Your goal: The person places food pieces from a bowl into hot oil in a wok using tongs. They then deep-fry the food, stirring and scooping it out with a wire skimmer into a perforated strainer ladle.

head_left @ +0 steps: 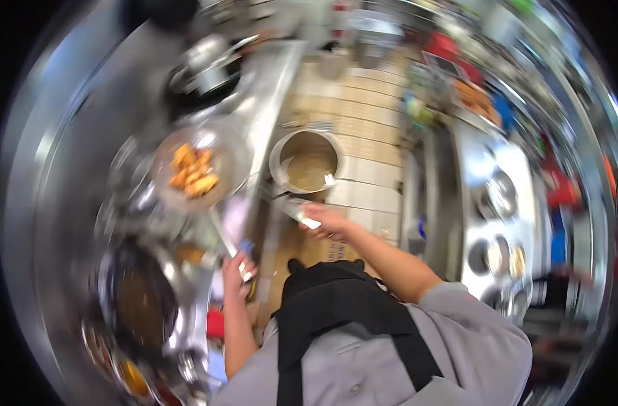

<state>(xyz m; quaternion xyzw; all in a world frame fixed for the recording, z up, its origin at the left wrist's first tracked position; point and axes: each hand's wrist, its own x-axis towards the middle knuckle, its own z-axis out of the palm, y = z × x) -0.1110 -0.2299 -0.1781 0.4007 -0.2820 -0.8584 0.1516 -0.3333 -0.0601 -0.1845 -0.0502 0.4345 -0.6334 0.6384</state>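
Observation:
My left hand (237, 272) is closed around the handle of a wide round strainer (165, 161), held over the steel counter. Several golden-brown fried pieces (192, 169) lie in its middle. My right hand (330, 223) grips the pale flat handle of a long metal utensil (296, 210). This utensil points up and left towards the strainer's rim; motion blur hides its far end, so its kind is unclear. Just beyond my right hand stands a big metal pot (276, 162) with brownish liquid inside.
A dark wok (109, 291) with brown liquid sits at the lower left, and a black pan with metal pots (211, 64) at the upper left. Tiled floor (370, 169) runs ahead. A counter (468, 155) on the right bears round containers (501, 193).

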